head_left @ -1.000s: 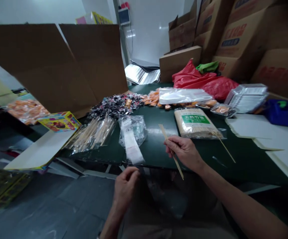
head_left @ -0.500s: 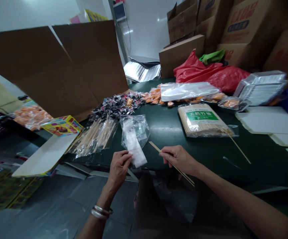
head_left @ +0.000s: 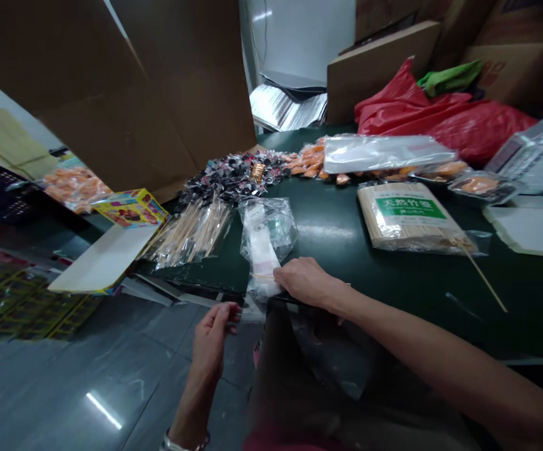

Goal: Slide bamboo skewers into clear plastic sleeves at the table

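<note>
My right hand (head_left: 307, 282) is closed around thin bamboo skewers (head_left: 262, 276), whose tips point left over the stack of clear plastic sleeves (head_left: 260, 247). That stack lies partly inside a crumpled clear bag (head_left: 284, 227) at the table's front edge. Just past the edge, my left hand (head_left: 215, 326) pinches the end of a clear sleeve (head_left: 250, 313) that stretches toward the skewers. Left of the stack lie several bagged skewers (head_left: 191, 233). A full pack of skewers with a green label (head_left: 405, 213) rests to the right, a loose skewer (head_left: 485, 279) sticking out of it.
Behind are a heap of small black packets (head_left: 233, 175), orange wrapped pieces (head_left: 307, 161), a flat clear plastic pack (head_left: 388, 153) and a red bag (head_left: 440, 113). A large cardboard box (head_left: 158, 94) stands back left, near a yellow printed box (head_left: 133, 210). White cards (head_left: 529, 225) lie right.
My right hand has moved left with the skewers, bringing them over the sleeve stack. My left hand has drawn back toward me with a sleeve end. The view has tilted down.
</note>
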Demonstrator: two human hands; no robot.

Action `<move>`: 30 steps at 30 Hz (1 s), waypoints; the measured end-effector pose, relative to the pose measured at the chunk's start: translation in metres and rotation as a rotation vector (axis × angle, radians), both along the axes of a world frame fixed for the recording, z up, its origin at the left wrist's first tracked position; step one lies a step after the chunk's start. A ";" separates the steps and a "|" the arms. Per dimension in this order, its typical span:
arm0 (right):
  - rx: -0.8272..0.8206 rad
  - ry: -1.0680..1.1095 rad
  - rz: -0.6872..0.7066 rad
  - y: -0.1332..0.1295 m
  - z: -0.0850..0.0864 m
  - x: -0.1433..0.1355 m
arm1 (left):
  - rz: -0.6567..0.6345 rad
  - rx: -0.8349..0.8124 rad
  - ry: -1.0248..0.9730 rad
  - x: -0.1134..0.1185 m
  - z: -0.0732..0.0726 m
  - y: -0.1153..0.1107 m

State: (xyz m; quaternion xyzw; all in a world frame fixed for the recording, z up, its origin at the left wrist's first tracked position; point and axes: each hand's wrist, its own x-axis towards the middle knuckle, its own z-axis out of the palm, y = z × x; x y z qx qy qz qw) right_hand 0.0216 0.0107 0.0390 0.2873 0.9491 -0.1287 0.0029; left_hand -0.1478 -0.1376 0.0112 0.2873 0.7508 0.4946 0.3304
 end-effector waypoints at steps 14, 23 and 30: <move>-0.171 0.042 0.129 -0.038 0.022 0.019 | -0.080 -0.083 -0.712 0.025 -0.004 0.017; 0.009 -0.055 0.074 -0.039 0.013 0.024 | -0.078 0.027 -0.588 0.040 0.002 0.015; -0.017 -0.095 -0.061 -0.062 0.005 0.020 | -0.094 0.053 -0.588 0.055 0.001 0.010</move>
